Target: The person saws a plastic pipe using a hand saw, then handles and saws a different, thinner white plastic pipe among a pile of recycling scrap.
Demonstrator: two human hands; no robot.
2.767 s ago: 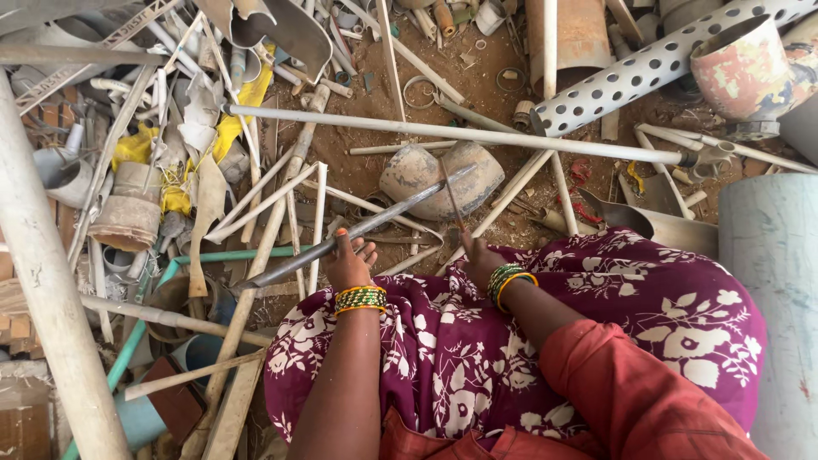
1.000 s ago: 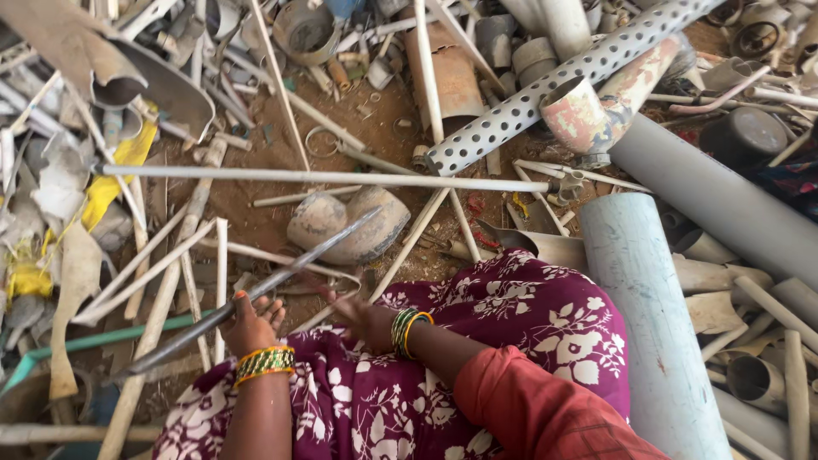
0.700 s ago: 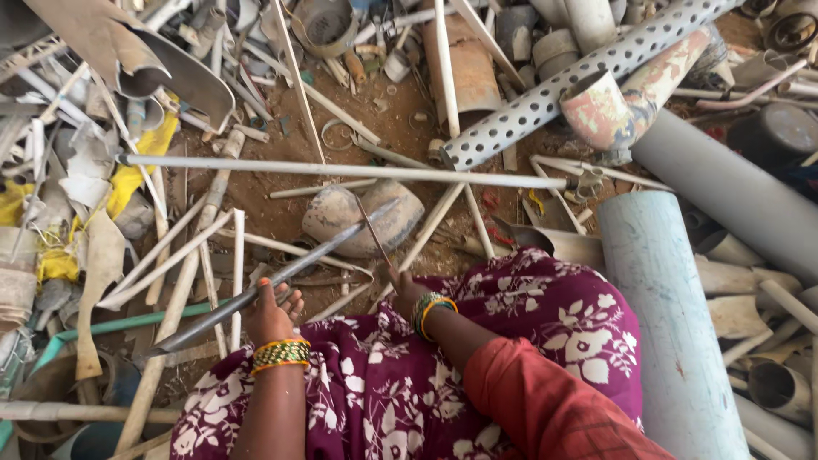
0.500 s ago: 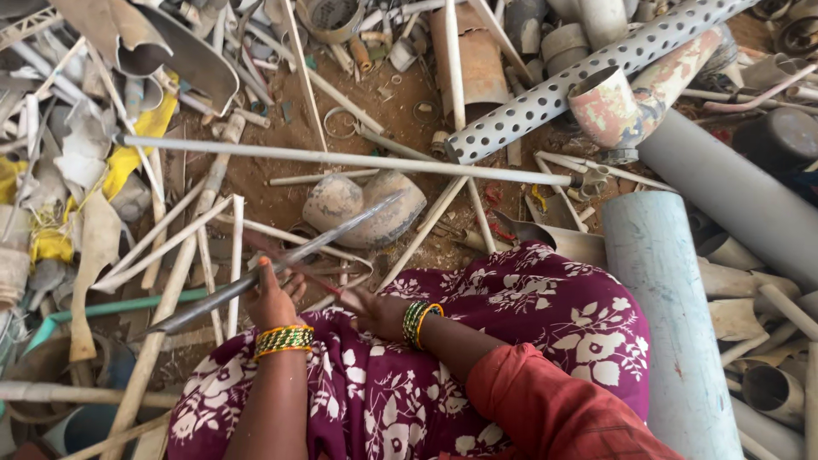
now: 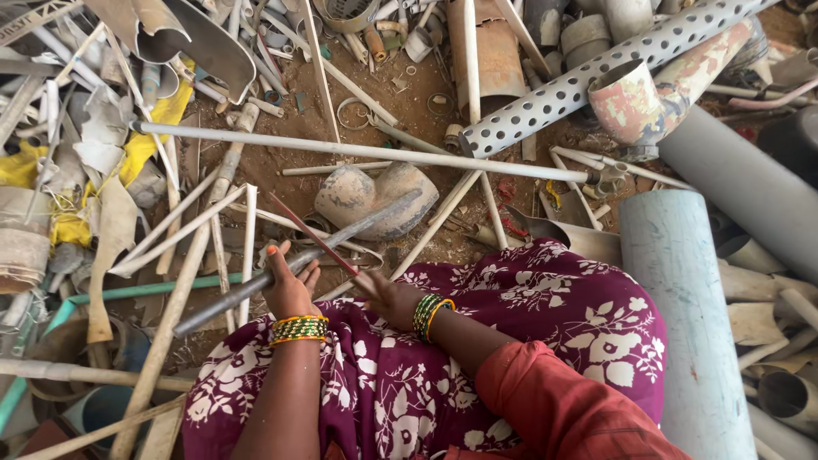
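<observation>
The left hand (image 5: 288,285) covers a stretch of the grey pipe (image 5: 294,264), so the fingers' hold beneath it cannot be made out. The thin red rod (image 5: 311,234) ends inside the right hand (image 5: 388,298), its lower tip hidden. Right of that hand, the pale blue pipe (image 5: 682,315) runs off the bottom edge.

Deep purple skirt (image 5: 511,341) with white flowers fills six o'clock, an orange-red sleeve (image 5: 562,409) at five. Green-and-gold bangles (image 5: 298,329) ring the left wrist. The left hand (image 5: 288,285) grips a dark grey pipe (image 5: 290,266); a thin red rod (image 5: 311,237) meets the right hand (image 5: 388,296). At one o'clock, a white pipe with black dots (image 5: 588,77); at three, a pale blue pipe (image 5: 682,290); at nine, yellow scraps (image 5: 153,128).
</observation>
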